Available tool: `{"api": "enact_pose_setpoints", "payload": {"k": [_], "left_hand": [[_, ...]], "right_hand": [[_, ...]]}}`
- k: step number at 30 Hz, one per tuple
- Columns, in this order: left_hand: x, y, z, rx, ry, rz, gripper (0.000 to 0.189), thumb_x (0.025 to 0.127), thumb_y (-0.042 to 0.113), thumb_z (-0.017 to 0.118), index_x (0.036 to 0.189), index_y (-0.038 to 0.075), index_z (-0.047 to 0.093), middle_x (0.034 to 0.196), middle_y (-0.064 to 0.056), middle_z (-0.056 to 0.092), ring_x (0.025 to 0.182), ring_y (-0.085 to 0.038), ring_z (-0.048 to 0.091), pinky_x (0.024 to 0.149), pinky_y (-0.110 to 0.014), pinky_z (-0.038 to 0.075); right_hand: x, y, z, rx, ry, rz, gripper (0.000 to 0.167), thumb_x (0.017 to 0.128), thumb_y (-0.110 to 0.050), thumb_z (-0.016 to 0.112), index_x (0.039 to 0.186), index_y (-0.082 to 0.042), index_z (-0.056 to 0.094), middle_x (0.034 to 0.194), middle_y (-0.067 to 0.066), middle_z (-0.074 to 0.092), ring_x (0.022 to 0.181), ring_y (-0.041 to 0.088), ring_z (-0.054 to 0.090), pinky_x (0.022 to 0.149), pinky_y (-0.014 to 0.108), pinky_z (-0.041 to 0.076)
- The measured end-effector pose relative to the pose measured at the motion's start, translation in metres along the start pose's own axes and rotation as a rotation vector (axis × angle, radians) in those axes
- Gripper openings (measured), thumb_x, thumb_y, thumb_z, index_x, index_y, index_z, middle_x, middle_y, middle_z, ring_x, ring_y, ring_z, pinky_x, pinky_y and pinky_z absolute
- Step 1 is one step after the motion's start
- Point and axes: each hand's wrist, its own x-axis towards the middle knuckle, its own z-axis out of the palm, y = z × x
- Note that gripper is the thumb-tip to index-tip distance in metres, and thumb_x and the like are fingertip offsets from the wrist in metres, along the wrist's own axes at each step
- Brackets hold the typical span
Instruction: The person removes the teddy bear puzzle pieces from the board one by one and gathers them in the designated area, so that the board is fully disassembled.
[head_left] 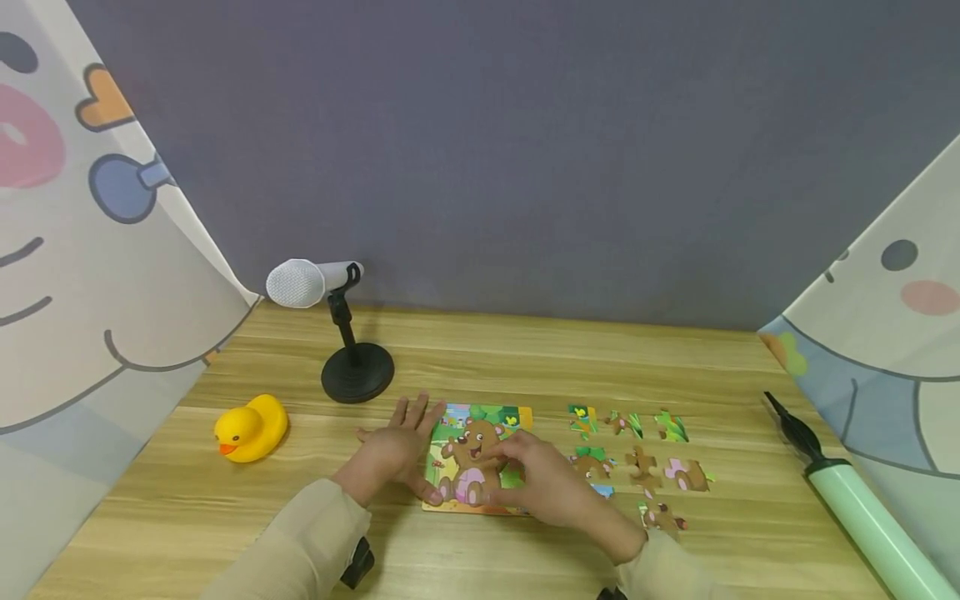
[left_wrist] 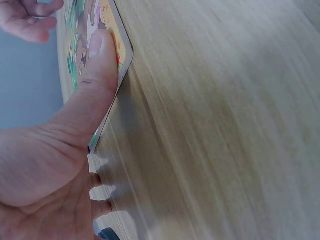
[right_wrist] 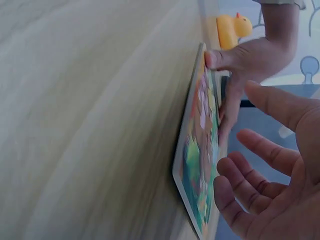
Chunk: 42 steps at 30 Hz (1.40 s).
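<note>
A bear picture puzzle board [head_left: 471,483] lies flat on the wooden table. My left hand [head_left: 396,450] is spread along its left edge, with the thumb [left_wrist: 102,65] pressing on the lower left corner. Over the right part of the board is my right hand [head_left: 551,483], its fingers loosely bent and thumb apart. In the right wrist view, nothing shows between these fingers [right_wrist: 250,195], which stand just above the picture. To the right of the board, several loose jigsaw pieces [head_left: 688,475] are laid out in rough rows, some partly hidden behind the right hand.
On the left sits a yellow rubber duck [head_left: 252,429]. Behind it, a white microphone [head_left: 300,283] rests on a black stand [head_left: 358,372]. A pale green pump [head_left: 862,508] with a black nozzle lies along the right side. A grey panel [head_left: 510,167] rises behind the table.
</note>
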Motion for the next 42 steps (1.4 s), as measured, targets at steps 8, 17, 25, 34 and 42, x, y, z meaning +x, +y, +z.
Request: {"api": "enact_pose_setpoints", "payload": {"k": [8,17,25,34,42], "left_hand": [[0.000,0.001,0.000,0.006,0.004,-0.006,0.132,0.064,0.051,0.093,0.163,0.010,0.016,0.169,-0.020,0.006,0.154,-0.044,0.006,0.092,-0.088,0.027],[0.000,0.001,0.000,0.010,0.007,-0.007,0.132,0.064,0.051,0.093,0.163,0.010,0.016,0.168,-0.021,0.007,0.153,-0.045,0.006,0.091,-0.087,0.029],[0.002,-0.001,0.002,0.020,0.011,-0.003,0.133,0.063,0.053,0.092,0.163,0.010,0.015,0.169,-0.021,0.006,0.153,-0.045,0.006,0.091,-0.087,0.029],[0.004,-0.001,0.004,0.020,0.015,-0.006,0.135,0.061,0.053,0.092,0.163,0.011,0.015,0.169,-0.020,0.006,0.153,-0.045,0.006,0.091,-0.087,0.028],[0.003,-0.001,0.004,0.032,0.024,-0.010,0.134,0.061,0.053,0.093,0.163,0.011,0.016,0.169,-0.020,0.008,0.153,-0.044,0.008,0.091,-0.087,0.029]], "right_hand": [[0.011,-0.011,0.016,-0.146,0.007,-0.022,0.041,0.084,-0.028,0.084,0.117,-0.006,0.073,0.110,0.002,0.063,0.111,0.030,0.061,0.087,0.044,0.056],[0.024,-0.020,0.028,-0.387,0.037,-0.054,0.037,0.076,-0.034,0.090,0.105,-0.013,0.080,0.105,0.000,0.064,0.094,0.014,0.060,0.073,0.031,0.053],[0.029,-0.020,0.033,-0.345,0.047,-0.057,0.036,0.072,-0.030,0.094,0.090,-0.013,0.068,0.096,-0.006,0.053,0.082,0.006,0.051,0.073,0.025,0.050],[0.033,-0.020,0.034,-0.331,0.062,-0.047,0.044,0.071,-0.024,0.095,0.081,-0.016,0.053,0.094,-0.006,0.047,0.084,0.011,0.046,0.068,0.026,0.045],[0.034,-0.018,0.032,-0.335,0.073,-0.039,0.042,0.074,-0.030,0.093,0.078,-0.017,0.053,0.099,-0.005,0.054,0.090,0.015,0.052,0.070,0.026,0.049]]}}
